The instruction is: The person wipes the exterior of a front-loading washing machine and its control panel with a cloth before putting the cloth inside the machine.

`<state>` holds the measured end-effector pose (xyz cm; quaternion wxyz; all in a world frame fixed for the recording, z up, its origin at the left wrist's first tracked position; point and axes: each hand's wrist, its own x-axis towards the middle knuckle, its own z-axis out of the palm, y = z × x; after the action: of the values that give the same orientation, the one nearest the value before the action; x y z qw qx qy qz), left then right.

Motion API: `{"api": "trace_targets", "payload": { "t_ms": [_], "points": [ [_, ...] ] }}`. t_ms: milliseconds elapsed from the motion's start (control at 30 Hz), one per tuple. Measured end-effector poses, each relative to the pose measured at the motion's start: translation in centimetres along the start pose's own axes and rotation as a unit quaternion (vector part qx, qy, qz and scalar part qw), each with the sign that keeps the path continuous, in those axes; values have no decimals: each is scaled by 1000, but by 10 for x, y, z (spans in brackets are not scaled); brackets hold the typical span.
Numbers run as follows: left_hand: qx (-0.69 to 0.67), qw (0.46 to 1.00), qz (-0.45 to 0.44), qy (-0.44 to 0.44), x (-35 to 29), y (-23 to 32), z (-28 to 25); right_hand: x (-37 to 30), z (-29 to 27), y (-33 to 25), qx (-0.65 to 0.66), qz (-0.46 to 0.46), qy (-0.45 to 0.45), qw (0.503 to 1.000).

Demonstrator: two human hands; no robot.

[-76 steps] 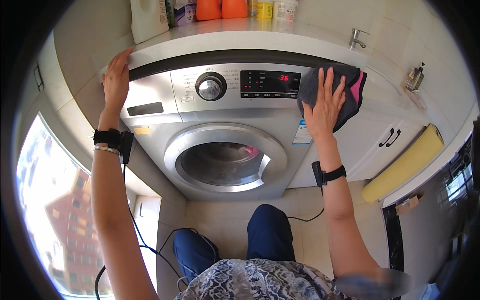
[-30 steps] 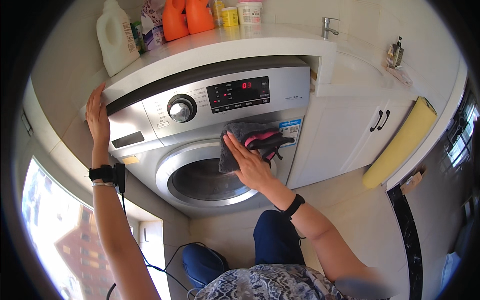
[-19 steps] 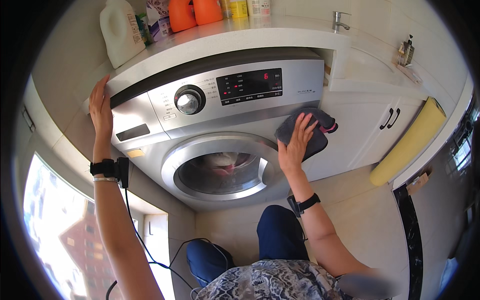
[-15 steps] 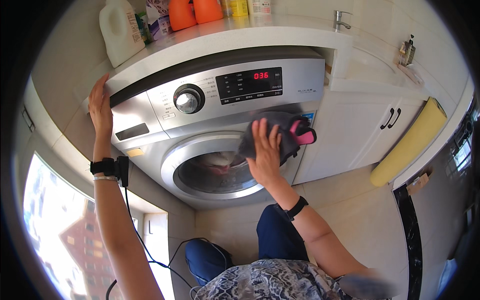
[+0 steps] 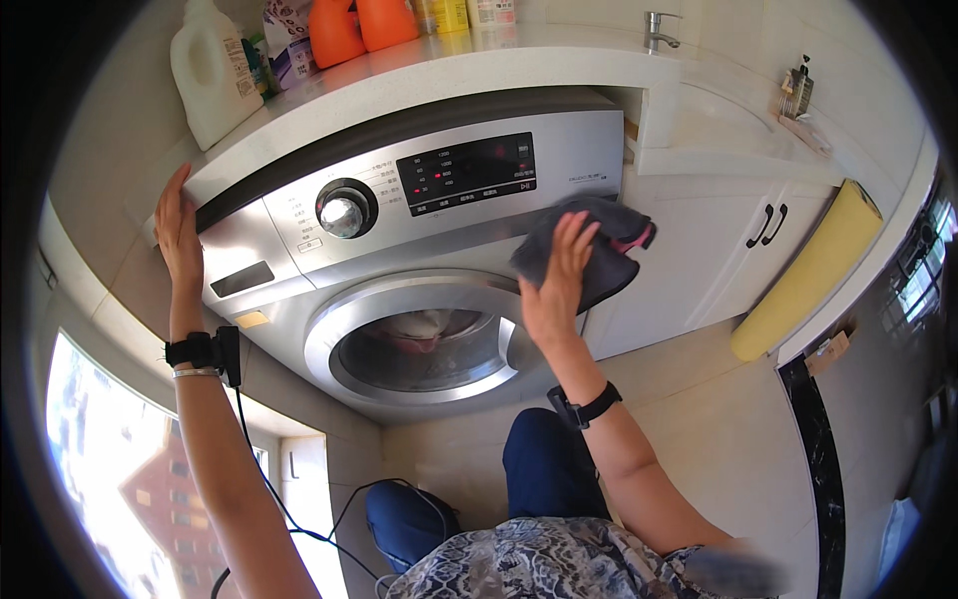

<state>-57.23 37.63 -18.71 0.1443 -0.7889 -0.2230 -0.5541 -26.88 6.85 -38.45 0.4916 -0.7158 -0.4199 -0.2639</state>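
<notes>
A silver front-loading washing machine (image 5: 289, 344) stands before me under a white counter. My right hand (image 5: 555, 296) presses a dark grey cloth (image 5: 606, 262) with a pink patch to the upper right of the machine's front, beside the round door (image 5: 321, 344). Its fingers lie over the cloth, and part of the cloth hangs past the machine's right edge. My left hand (image 5: 178, 238) rests at the machine's upper left corner, fingers outstretched along the counter's end. Pale and reddish laundry (image 5: 424, 327) shows behind the door glass. The knob (image 5: 344, 213) and dark display panel (image 5: 467, 174) are uncovered.
On the counter (image 5: 479, 72) stand a white jug (image 5: 208, 85), orange bottles (image 5: 361, 30) and other containers. A faucet (image 5: 659, 32) and basin are at the right. White cupboards (image 5: 699, 255) and a yellow roll (image 5: 813, 270) stand beyond. A black cable (image 5: 261, 464) trails from my left wrist.
My right hand and the cloth have moved right and slightly up across the machine's front. My left hand stays at the corner. The red digits on the display no longer show clearly.
</notes>
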Motion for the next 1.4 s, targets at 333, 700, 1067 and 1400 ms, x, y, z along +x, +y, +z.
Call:
{"api": "trace_targets", "payload": {
  "t_ms": [333, 700, 1067, 1400],
  "points": [
    [-11, 1000, 12, -16, 2, -11, -4, 20, -19, 39, -27, -30, 46, 998],
    [-27, 999, 6, -39, 2, -15, -7, 9, -10, 5, 109, -11, -152, 982],
    [-4, 999, -4, -42, -3, -19, -10, 23, 6, -17, -52, -37, 24, 998],
    [10, 999, -9, -41, -5, -5, -2, -22, 57, -76, 23, -192, -207, 959]
  ]
}}
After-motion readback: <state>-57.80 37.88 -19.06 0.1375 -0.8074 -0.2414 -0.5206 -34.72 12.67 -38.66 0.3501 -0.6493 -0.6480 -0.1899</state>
